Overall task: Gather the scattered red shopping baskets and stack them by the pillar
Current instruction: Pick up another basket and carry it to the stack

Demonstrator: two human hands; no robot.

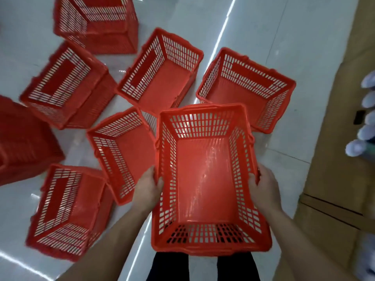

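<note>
I hold an empty red basket [207, 179] upright in front of me, above the floor. My left hand [147, 188] grips its left rim and my right hand [263, 189] grips its right rim. Several more red baskets stand scattered on the white floor: one beside my left hand [123, 153], one at the lower left [71, 211], one in the middle [160, 72], one to the right [247, 88], one to the left [67, 86]. A taller pile of nested baskets [97, 23] stands at the top left. No pillar shows.
A further red basket pile [22, 138] sits at the left edge. Brown cardboard [341, 159] lines the right side, with white round items [363, 138] at the far right edge. My dark trouser legs [168, 266] show below the held basket.
</note>
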